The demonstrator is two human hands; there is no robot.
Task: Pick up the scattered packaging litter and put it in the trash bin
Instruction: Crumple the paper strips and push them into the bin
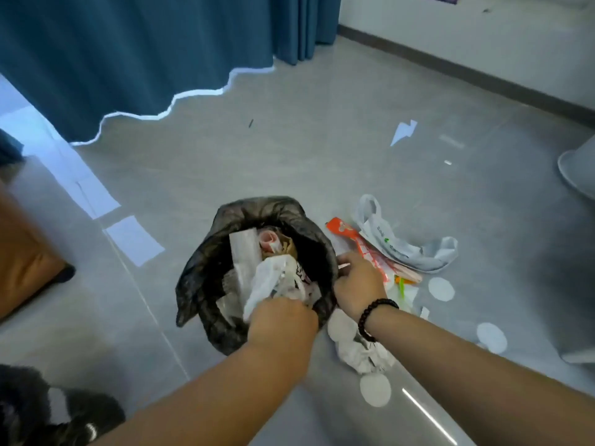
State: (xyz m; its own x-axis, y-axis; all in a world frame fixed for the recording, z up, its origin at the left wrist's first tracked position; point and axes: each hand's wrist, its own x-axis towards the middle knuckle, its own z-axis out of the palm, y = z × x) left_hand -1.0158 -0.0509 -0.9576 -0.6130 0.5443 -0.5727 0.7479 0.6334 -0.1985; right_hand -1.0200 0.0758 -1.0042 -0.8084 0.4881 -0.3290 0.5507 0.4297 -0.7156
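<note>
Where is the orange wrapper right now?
The orange wrapper lies on the floor just right of the trash bin, partly under a white plastic bag, beyond the right hand.

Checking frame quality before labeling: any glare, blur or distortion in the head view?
Head view: wide-angle bending curves the curtain hem and baseboard; bright daylight patches and a glare streak on the glossy floor lower right; overall soft, compressed look; left hand and right hand at the trash bin are slightly smeared; far paper scrap lacks detail.

Glossy grey tiled floor (pixel 322 149): black-lined round trash bin (pixel 206 284) centre; orange wrapper (pixel 346 231), white plastic bag (pixel 415 252) right of bin; white paper discs (pixel 441 289) lower right.
</note>
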